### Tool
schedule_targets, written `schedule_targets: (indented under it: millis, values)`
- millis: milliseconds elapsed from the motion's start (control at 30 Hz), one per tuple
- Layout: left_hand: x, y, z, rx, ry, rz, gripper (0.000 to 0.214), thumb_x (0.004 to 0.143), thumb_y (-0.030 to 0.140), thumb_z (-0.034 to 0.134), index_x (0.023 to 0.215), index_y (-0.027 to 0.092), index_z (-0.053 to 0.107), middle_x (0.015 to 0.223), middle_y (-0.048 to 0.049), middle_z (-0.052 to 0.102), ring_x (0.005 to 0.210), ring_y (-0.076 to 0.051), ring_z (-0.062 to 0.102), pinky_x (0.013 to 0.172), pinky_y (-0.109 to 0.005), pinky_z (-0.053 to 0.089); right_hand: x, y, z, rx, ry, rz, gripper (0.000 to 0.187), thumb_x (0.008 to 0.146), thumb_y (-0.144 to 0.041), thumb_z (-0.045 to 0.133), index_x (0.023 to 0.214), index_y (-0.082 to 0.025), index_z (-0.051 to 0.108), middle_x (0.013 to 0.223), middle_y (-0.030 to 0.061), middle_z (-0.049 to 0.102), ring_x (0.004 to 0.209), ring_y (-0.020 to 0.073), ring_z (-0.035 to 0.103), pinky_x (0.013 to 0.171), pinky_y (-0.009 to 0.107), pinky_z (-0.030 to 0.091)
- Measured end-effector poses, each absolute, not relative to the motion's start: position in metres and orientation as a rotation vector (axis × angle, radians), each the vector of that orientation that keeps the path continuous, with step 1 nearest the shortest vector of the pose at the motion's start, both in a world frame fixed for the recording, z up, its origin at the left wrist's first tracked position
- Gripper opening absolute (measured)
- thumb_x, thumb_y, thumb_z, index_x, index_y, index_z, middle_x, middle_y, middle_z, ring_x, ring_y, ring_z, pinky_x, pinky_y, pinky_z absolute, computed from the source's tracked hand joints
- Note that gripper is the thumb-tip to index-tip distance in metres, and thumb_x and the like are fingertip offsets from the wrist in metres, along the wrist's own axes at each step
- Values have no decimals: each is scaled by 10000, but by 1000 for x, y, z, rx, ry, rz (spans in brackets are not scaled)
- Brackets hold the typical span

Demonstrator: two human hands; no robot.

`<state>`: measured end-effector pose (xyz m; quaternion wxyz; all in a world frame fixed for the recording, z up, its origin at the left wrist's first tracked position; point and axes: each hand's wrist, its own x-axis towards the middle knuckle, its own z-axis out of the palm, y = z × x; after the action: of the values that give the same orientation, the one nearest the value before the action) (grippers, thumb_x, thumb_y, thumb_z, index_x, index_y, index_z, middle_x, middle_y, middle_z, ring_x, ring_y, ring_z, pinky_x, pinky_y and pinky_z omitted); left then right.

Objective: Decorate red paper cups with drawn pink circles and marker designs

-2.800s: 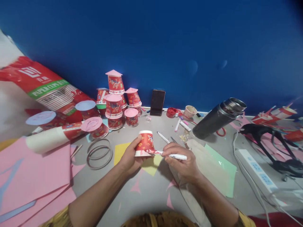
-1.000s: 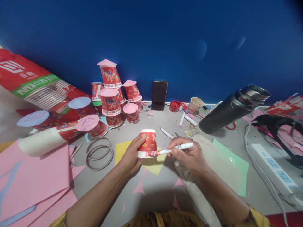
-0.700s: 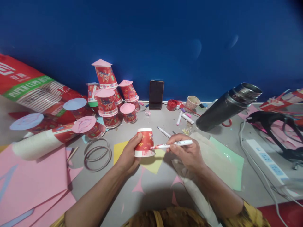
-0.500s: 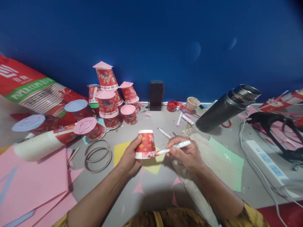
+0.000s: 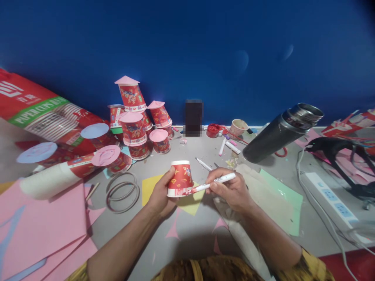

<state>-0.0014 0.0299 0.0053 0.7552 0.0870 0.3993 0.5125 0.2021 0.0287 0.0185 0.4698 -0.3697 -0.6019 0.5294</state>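
your left hand (image 5: 161, 196) grasped the upturned red paper cup (image 5: 181, 177) by its side, above the yellow paper (image 5: 192, 203), while your right hand (image 5: 229, 190) pinched a white marker (image 5: 226, 178), its red-stained tip at the cup's white rim band. red strokes covered part of that band; its left stretch looked uncoloured, and the far side was hidden. farther off, pink-topped paper cups (image 5: 133, 132) stood stacked in a tower.
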Motion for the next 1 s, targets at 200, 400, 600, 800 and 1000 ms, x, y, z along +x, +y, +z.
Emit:
schedule_targets:
  millis: [200,400,600,800,1000]
  values:
    - [-4,29,-1,205,807,1116,335,934,397,700,1017,78,762,792,-117,749,709,-216,721,729,-333,627,203,28,18,-904,-1461,1264,358,919,-554,771,871,-199,774,685,40,752,593,155,653,562,251,501]
    - [-6,30,-5,227,781,1125,390,903,413,746,1078,64,758,847,-139,765,748,-241,737,753,-351,626,203,27,18,-896,-1478,1221,324,938,-516,767,887,-196,781,704,42,765,611,150,669,577,241,506]
    - [-6,30,-3,233,788,1119,377,914,409,732,1077,70,760,815,-123,763,730,-228,735,749,-343,628,202,27,18,-883,-1487,1239,352,938,-546,757,880,-199,771,694,36,755,612,156,676,579,246,514]
    - [-6,29,-2,238,790,1104,340,943,403,680,1011,82,767,824,-133,775,720,-229,740,752,-351,634,202,27,18,-857,-1503,1269,323,942,-524,763,887,-206,770,692,27,752,620,154,674,600,247,515]
    - [-6,30,-1,229,784,1106,329,946,386,677,1006,77,772,820,-131,772,730,-230,745,758,-345,633,202,27,17,-852,-1505,1239,287,949,-491,768,891,-211,776,714,26,761,637,144,675,611,237,504]
